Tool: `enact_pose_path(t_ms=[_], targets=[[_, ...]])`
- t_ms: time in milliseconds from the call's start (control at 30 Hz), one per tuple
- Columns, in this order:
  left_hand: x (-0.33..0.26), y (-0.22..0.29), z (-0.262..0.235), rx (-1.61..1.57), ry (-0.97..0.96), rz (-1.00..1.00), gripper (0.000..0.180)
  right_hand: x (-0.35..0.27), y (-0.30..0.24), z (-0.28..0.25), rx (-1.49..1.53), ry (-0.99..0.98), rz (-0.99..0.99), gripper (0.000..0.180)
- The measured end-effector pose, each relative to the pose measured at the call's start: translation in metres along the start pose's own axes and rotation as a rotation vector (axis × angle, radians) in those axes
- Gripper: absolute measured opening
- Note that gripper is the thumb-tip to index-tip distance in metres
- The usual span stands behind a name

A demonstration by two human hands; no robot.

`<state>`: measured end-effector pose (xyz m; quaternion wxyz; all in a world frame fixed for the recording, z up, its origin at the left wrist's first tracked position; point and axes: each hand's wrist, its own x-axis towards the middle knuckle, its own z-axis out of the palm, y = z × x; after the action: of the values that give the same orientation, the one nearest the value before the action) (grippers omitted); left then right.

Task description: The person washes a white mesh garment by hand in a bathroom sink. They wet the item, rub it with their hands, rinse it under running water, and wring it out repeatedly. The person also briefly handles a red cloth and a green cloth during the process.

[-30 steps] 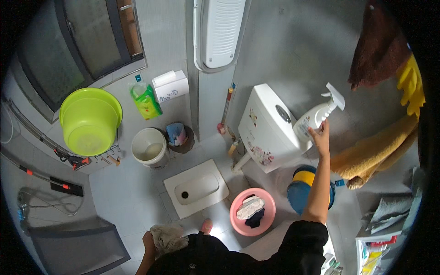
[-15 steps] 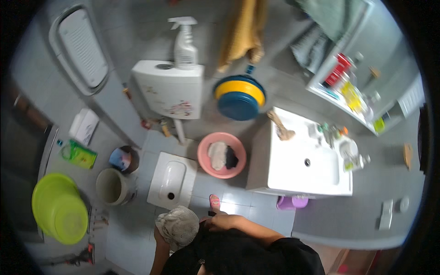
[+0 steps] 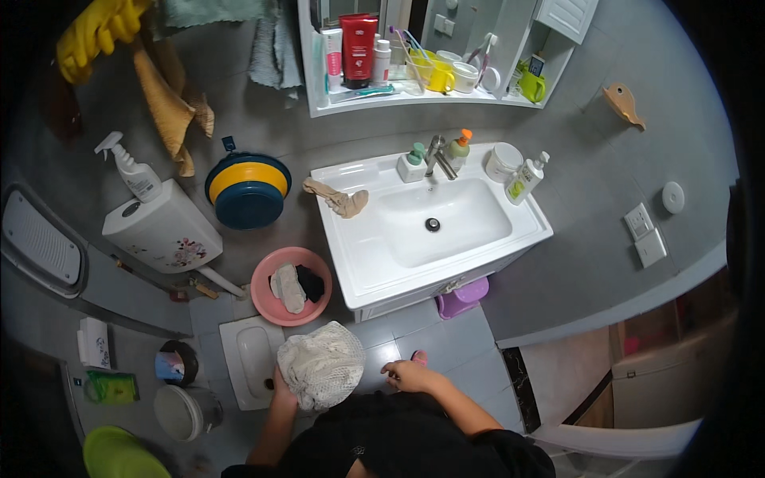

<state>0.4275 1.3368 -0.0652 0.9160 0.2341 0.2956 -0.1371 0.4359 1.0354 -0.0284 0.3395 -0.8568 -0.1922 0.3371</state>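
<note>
My left hand [image 3: 282,389] grasps a whitish mesh cloth [image 3: 321,366], near left; my right hand [image 3: 408,376] is loosely open, right of it. Far off, a red tube [image 3: 358,49] on the shelf [image 3: 438,99] bears white lettering.

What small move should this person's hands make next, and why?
Perhaps bring the right hand across to the near edge of the pale cloth. Only the left hand holds that bunched cloth, at its left side, while the right looks empty and is close by.
</note>
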Motion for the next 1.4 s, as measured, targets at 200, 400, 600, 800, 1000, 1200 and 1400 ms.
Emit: enact_pose_path(t_ms=[200, 400, 600, 800, 1000, 1200, 1400], targets=[[0.040, -0.090, 0.077, 0.052, 0.105, -0.101, 0.041, -0.052, 0.122, -0.076, 0.152, 0.098, 0.051, 0.023], [0.059, -0.158, 0.146, 0.096, 0.218, -0.129, 0.035, -0.020, 0.199, -0.206, 0.747, 0.377, 0.034, 0.025], [0.091, -0.166, 0.182, 0.054, 0.230, -0.073, 0.036, 0.108, 0.254, -0.291, 1.043, 0.510, 0.350, 0.017], [0.131, -0.139, 0.193, 0.168, 0.466, -0.043, 0.037, 0.235, 0.326, -0.295, 0.908, 0.526, 0.586, 0.024], [0.138, -0.120, 0.214, 0.039, 0.478, -0.045, 0.036, 0.293, 0.396, -0.281, 0.986, 0.427, 0.789, 0.036], [0.148, -0.130, 0.238, -0.047, 0.628, -0.105, 0.036, 0.294, 0.391, -0.287, 0.876, 0.438, 0.818, 0.037], [0.176, -0.174, 0.226, -0.155, 0.471, 0.015, 0.038, 0.292, 0.404, -0.291, 0.758, 0.442, 0.722, 0.034]])
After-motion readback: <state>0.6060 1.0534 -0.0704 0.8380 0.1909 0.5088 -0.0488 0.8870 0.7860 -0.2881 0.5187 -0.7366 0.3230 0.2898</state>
